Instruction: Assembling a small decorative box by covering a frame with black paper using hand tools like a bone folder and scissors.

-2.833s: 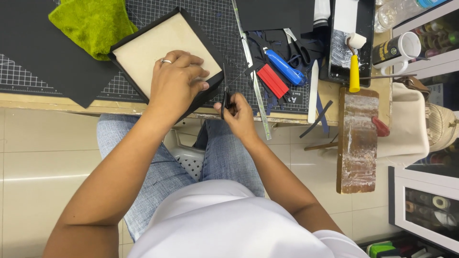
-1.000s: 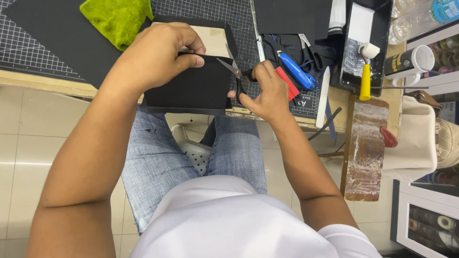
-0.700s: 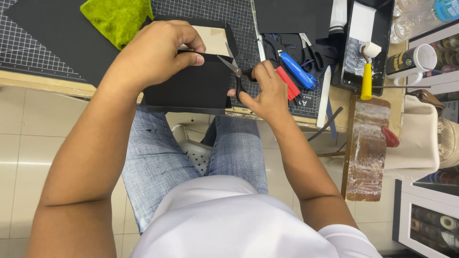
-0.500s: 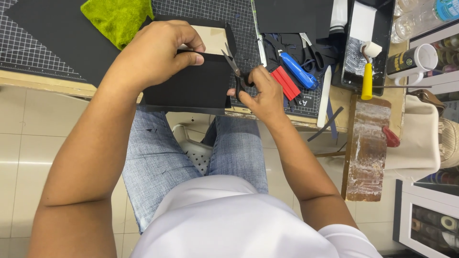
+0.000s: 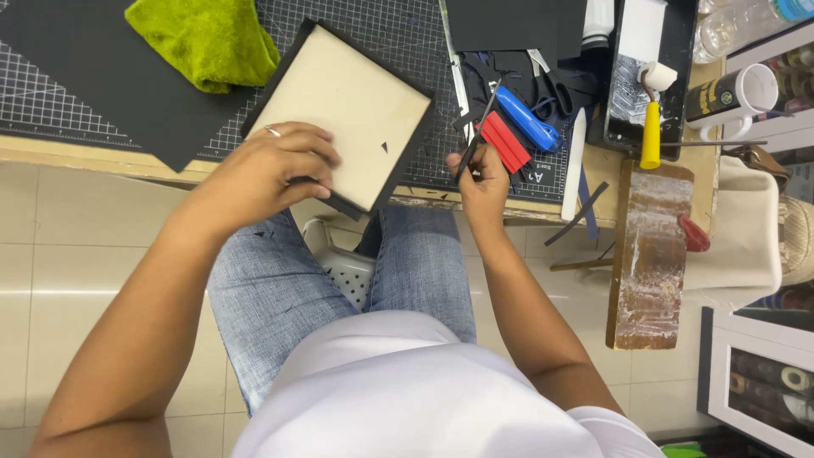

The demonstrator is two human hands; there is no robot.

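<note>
So right now my left hand (image 5: 271, 170) is spread flat, fingers curled over the near corner of the board (image 5: 343, 114), pinning it down on the desk (image 5: 102, 157). My right hand (image 5: 483, 174) is closed around a small pair of scissors (image 5: 471, 153), blades pointing up and away from me, just to the right of the board's right corner and not touching it.

If I'm trimming the wrap on this thing, my take is to keep the left hand's weight low on the corner so the board can't pivot on the cutting mat (image 5: 398, 34), bring the scissor tips in from the right edge, and snip in short bites rather than one long cut. I'd guess the risk is nicking the pale face.

As for the board itself: it's a rectangle lying at an angle, cream or tan on top with a thin black border all around, looking like black paper folded over the edges. There's one tiny dark fleck on the face, to the right of my left fingers. A green cloth (image 5: 203, 38) sits beyond my left hand, and a red block (image 5: 504, 142) and blue-handled tool (image 5: 526, 119) lie just past my right.
</note>
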